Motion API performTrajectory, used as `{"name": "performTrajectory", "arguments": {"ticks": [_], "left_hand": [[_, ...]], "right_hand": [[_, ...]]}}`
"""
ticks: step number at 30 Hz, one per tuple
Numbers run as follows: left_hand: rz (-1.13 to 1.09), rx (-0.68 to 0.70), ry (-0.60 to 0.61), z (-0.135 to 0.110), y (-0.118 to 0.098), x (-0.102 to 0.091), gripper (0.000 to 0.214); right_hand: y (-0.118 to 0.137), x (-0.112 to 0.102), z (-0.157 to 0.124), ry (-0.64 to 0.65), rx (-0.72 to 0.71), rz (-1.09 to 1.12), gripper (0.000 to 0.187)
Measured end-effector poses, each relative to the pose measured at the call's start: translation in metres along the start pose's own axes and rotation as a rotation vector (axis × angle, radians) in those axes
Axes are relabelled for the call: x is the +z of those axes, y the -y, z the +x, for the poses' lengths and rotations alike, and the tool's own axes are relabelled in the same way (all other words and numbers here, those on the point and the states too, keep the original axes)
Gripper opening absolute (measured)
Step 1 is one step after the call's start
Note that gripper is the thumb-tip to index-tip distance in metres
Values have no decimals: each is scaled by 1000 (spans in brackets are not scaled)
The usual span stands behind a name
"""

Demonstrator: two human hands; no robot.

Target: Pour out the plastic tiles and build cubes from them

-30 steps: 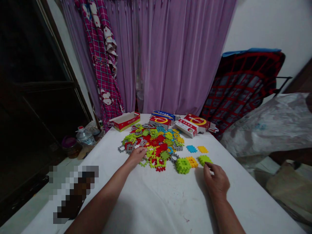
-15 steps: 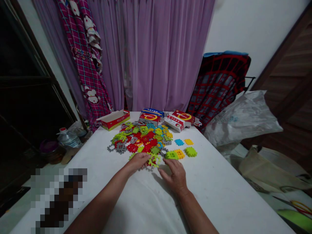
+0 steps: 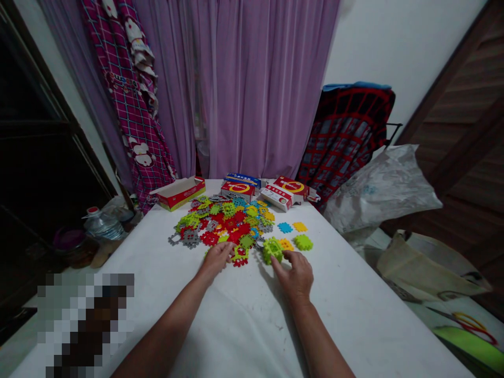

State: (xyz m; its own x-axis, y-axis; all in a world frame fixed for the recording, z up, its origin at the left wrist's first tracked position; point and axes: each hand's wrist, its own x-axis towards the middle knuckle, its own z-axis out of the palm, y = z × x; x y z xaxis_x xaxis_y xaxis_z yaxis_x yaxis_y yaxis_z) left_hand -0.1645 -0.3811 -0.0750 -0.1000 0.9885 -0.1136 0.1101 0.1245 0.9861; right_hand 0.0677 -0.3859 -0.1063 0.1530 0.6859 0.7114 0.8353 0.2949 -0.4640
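A heap of flat, toothed plastic building tiles (image 3: 228, 220) in red, green, yellow, grey and blue lies on the white table (image 3: 244, 325). My left hand (image 3: 216, 259) rests at the heap's near edge, fingers curled on a green and red tile (image 3: 239, 255). My right hand (image 3: 296, 274) pinches a lime-green assembled cube of tiles (image 3: 271, 249) with its fingertips. A yellow tile (image 3: 286, 244) and a green tile (image 3: 303, 242) lie just right of the cube. Farther back lie a blue tile (image 3: 284, 227) and another yellow tile (image 3: 300, 226).
Several red and white cartons (image 3: 275, 191) and an open box (image 3: 178, 192) stand at the table's far edge before purple curtains. A water bottle (image 3: 103, 224) sits left of the table. A plastic bag (image 3: 378, 191) and a red checked cloth (image 3: 343, 136) are to the right.
My right hand moved left from the green tile towards the middle and took hold of the green cube. My left hand slid along the heap's near edge. The head turned right.
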Motion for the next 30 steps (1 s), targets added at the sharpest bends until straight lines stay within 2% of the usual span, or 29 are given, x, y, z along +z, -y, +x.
{"name": "performTrajectory", "arguments": {"ticks": [3, 8, 13, 19, 25, 28, 30], "left_hand": [[-40, -6, -70, -3, 11, -9, 54], [-94, 1, -116, -6, 21, -15, 58], [-112, -4, -126, -6, 23, -16, 58], [-131, -7, -119, -7, 22, -17, 57], [-149, 10, -140, -9, 23, -18, 54], [-114, 31, -192, -4, 26, -29, 53], [-36, 51, -272, 4, 27, -45, 51]], "right_hand": [[-5, 2, 3, -10, 30, -60, 32], [-6, 3, 3, -4, 26, -122, 35], [-5, 3, 2, 16, 10, -150, 37], [-4, 4, 1, 6, 18, -182, 49], [-7, -2, 4, 6, 57, -117, 53], [-17, -7, 8, 17, 120, -54, 53], [-24, -10, 11, 26, 172, -10, 54]]}}
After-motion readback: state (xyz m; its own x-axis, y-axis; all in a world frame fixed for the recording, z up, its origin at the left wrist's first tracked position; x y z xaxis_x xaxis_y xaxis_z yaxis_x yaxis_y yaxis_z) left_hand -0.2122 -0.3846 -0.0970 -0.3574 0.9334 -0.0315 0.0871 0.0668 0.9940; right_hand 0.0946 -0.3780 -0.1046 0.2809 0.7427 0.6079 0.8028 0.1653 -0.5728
